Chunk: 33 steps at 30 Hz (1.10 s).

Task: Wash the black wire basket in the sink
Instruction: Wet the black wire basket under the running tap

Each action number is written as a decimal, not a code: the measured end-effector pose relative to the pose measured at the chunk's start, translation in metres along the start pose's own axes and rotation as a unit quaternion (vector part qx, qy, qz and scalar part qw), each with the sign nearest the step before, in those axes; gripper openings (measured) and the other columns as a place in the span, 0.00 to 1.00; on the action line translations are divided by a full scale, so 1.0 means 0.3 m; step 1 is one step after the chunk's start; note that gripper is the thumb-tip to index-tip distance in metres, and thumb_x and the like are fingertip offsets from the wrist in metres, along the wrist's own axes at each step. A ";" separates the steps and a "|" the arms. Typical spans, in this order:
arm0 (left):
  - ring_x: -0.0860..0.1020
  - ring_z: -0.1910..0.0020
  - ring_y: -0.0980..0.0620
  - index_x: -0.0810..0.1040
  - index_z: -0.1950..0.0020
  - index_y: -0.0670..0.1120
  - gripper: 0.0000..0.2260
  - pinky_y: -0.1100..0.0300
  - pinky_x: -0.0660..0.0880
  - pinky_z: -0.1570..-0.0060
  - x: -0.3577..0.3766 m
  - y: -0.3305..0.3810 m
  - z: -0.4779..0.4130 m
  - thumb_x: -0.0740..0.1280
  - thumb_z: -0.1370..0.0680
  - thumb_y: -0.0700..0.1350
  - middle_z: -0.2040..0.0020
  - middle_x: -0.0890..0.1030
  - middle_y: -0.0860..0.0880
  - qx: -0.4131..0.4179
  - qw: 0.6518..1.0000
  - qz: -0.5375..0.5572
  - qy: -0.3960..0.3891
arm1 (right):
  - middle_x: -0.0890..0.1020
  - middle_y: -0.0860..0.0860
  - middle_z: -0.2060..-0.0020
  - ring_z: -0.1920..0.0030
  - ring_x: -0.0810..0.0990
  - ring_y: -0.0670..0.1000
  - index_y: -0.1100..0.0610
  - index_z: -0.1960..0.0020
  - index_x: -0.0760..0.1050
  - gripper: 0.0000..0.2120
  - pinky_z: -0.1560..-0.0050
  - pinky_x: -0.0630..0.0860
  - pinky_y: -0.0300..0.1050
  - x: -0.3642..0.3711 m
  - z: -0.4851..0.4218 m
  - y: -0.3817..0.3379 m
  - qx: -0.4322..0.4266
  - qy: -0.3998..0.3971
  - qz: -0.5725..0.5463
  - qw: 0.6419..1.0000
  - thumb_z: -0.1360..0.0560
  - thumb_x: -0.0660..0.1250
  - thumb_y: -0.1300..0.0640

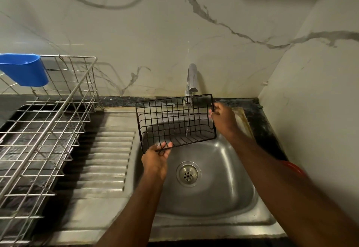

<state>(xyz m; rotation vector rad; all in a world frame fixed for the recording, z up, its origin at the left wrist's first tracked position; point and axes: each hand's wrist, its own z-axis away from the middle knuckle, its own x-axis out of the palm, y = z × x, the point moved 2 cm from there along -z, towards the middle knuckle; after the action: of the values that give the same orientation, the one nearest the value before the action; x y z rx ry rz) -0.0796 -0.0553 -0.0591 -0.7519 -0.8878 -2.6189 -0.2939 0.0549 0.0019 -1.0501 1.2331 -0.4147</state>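
Note:
A black wire basket [165, 122] hangs tilted above the steel sink [223, 198], its open side turned toward me. A thin stream of water from the chrome tap [192, 78] runs down through its right half. My left hand [156, 161] grips the basket's near lower left rim from below, thumb over the wire. At the upper right corner my right hand [222, 119] pinches the rim. The sink drain [187, 173] lies below the basket.
A steel wire dish rack [48, 130] with a blue plastic cup holder [24, 70] stands on the left. The ribbed drainboard [108, 161] lies between rack and basin. Marble walls close the back and right. A red object [292, 166] peeks out behind my right forearm.

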 end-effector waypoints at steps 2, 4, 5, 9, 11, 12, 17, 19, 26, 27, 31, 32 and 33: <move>0.77 0.52 0.42 0.71 0.57 0.40 0.12 0.40 0.75 0.38 -0.019 -0.014 0.002 0.54 0.19 0.29 0.56 0.74 0.36 -0.017 0.999 0.026 -0.014 | 0.83 0.54 0.46 0.48 0.81 0.51 0.62 0.36 0.76 0.15 0.47 0.79 0.46 0.000 -0.004 -0.025 -0.023 0.008 -0.009 1.000 0.22 0.67 0.63; 0.77 0.46 0.38 0.71 0.56 0.39 0.11 0.40 0.74 0.37 -0.036 -0.036 0.010 0.53 0.19 0.30 0.51 0.75 0.35 -0.037 0.998 0.040 -0.026 | 0.83 0.56 0.45 0.51 0.80 0.50 0.63 0.36 0.76 0.15 0.48 0.78 0.47 0.004 -0.008 -0.039 -0.031 0.004 -0.026 0.999 0.22 0.66 0.64; 0.77 0.43 0.35 0.71 0.54 0.39 0.10 0.40 0.74 0.37 -0.041 -0.046 0.021 0.53 0.18 0.31 0.48 0.75 0.33 -0.046 0.998 0.044 -0.029 | 0.83 0.57 0.46 0.52 0.80 0.49 0.63 0.37 0.77 0.14 0.48 0.78 0.48 0.007 -0.009 -0.045 -0.036 0.002 -0.029 0.999 0.22 0.66 0.65; 0.80 0.48 0.36 0.70 0.53 0.39 0.09 0.46 0.75 0.42 -0.060 -0.091 0.066 0.53 0.18 0.33 0.44 0.76 0.32 -0.065 0.997 0.029 -0.024 | 0.84 0.58 0.47 0.48 0.83 0.51 0.64 0.36 0.76 0.15 0.43 0.80 0.52 0.018 -0.017 -0.061 -0.057 -0.011 -0.010 0.998 0.22 0.65 0.67; 0.80 0.49 0.37 0.71 0.50 0.39 0.08 0.47 0.76 0.46 -0.086 -0.122 0.067 0.53 0.17 0.36 0.43 0.78 0.32 -0.080 0.997 -0.012 -0.021 | 0.84 0.58 0.47 0.48 0.82 0.50 0.64 0.35 0.76 0.16 0.43 0.80 0.50 0.020 -0.015 -0.074 -0.061 -0.020 -0.005 0.998 0.22 0.63 0.67; 0.80 0.50 0.37 0.71 0.46 0.39 0.08 0.47 0.77 0.48 -0.099 -0.142 0.069 0.54 0.16 0.38 0.44 0.79 0.33 -0.091 0.995 -0.042 -0.022 | 0.84 0.58 0.47 0.49 0.82 0.49 0.64 0.35 0.75 0.16 0.43 0.79 0.47 0.019 -0.014 -0.083 -0.069 -0.022 0.004 0.997 0.22 0.62 0.68; 0.81 0.53 0.39 0.75 0.41 0.38 0.16 0.50 0.78 0.56 -0.144 -0.222 0.083 0.57 0.15 0.50 0.48 0.81 0.35 -0.187 0.964 -0.184 -0.043 | 0.83 0.58 0.45 0.43 0.81 0.51 0.64 0.34 0.74 0.17 0.43 0.73 0.38 0.015 -0.010 -0.142 -0.114 -0.039 0.068 0.990 0.22 0.60 0.69; 0.82 0.55 0.41 0.76 0.44 0.38 0.19 0.51 0.78 0.59 -0.163 -0.232 0.082 0.59 0.17 0.54 0.50 0.82 0.38 -0.228 0.930 -0.279 -0.068 | 0.83 0.57 0.44 0.43 0.81 0.53 0.61 0.33 0.75 0.17 0.41 0.74 0.40 0.021 -0.009 -0.152 -0.144 -0.056 0.096 0.983 0.21 0.61 0.67; 0.79 0.69 0.51 0.78 0.56 0.42 0.10 0.60 0.73 0.70 -0.143 -0.156 0.128 0.64 0.18 0.45 0.66 0.81 0.46 -0.127 0.833 -0.524 -0.126 | 0.83 0.56 0.44 0.59 0.80 0.46 0.55 0.31 0.74 0.26 0.59 0.72 0.26 0.043 0.025 -0.194 -0.213 -0.123 0.216 0.945 0.25 0.62 0.72; 0.78 0.71 0.53 0.79 0.57 0.40 0.09 0.61 0.72 0.73 -0.119 -0.128 0.125 0.64 0.19 0.41 0.68 0.80 0.46 -0.053 0.838 -0.527 -0.133 | 0.83 0.56 0.43 0.62 0.79 0.43 0.55 0.31 0.73 0.26 0.65 0.69 0.22 0.047 0.026 -0.197 -0.216 -0.133 0.222 0.942 0.25 0.61 0.73; 0.75 0.68 0.56 0.78 0.59 0.44 0.08 0.63 0.73 0.67 0.018 0.030 0.111 0.66 0.20 0.41 0.66 0.79 0.48 0.240 0.836 -0.486 -0.090 | 0.83 0.57 0.44 0.70 0.74 0.39 0.54 0.33 0.75 0.23 0.78 0.65 0.28 0.067 0.024 -0.195 -0.214 -0.147 0.185 0.948 0.23 0.59 0.72; 0.77 0.65 0.55 0.79 0.57 0.45 0.05 0.61 0.75 0.63 0.048 0.065 0.098 0.67 0.20 0.42 0.63 0.80 0.48 0.284 0.821 -0.490 -0.076 | 0.83 0.58 0.45 0.73 0.73 0.39 0.54 0.34 0.76 0.22 0.79 0.64 0.30 0.075 0.019 -0.192 -0.211 -0.148 0.172 0.951 0.22 0.58 0.71; 0.78 0.60 0.53 0.79 0.53 0.45 0.03 0.57 0.77 0.58 0.076 0.093 0.081 0.69 0.21 0.43 0.59 0.82 0.48 0.306 0.803 -0.506 -0.072 | 0.83 0.59 0.46 0.75 0.73 0.39 0.54 0.34 0.76 0.21 0.80 0.63 0.31 0.079 0.016 -0.193 -0.207 -0.151 0.159 0.954 0.21 0.58 0.71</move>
<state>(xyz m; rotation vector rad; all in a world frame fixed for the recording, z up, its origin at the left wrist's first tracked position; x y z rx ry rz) -0.0776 -0.0638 -0.0165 -0.2999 -2.5924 -2.6657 -0.2664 0.0102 0.0362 -1.1881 1.2068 0.2593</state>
